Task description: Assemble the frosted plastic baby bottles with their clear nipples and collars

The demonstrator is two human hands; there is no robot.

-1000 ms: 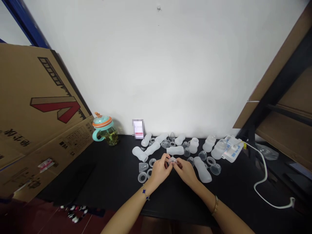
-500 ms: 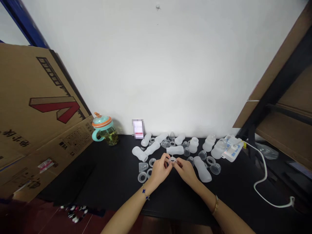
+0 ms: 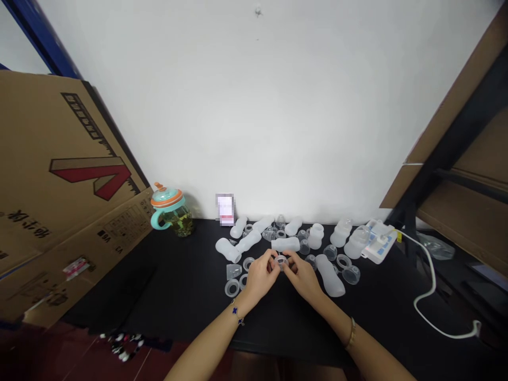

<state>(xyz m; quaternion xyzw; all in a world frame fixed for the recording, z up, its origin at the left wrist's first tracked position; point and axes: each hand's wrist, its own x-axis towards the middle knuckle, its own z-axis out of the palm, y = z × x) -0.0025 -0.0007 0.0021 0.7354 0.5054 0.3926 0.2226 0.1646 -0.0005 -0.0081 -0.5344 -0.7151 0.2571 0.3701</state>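
Between my fingertips is a translucent bottle collar ring [image 3: 281,260], held just above the black table. My left hand [image 3: 261,276] pinches its left side, fingers closed. My right hand [image 3: 300,272] grips the right side, with the index finger at the far edge and the thumb nearer me. Whether a nipple sits inside the ring is too small to tell. Just beyond my hands lies a frosted baby bottle body [image 3: 286,244] on its side. Another bottle body [image 3: 330,276] lies right of my right hand. Left of my left hand are a loose collar ring [image 3: 232,288] and a clear cap [image 3: 234,271].
More bottle bodies, rings and clear caps spread along the wall side. Two capped bottles [image 3: 357,242] stand near a white power strip [image 3: 379,242] with a cable [image 3: 431,286]. A teapot-like jug [image 3: 174,214], a blurred screen [image 3: 226,209] and a large carton [image 3: 79,201] are at left.
My right fingers have shifted on the ring, the index finger now further up its far side. My left hand keeps nearly the same pinch. The other things have stayed put.
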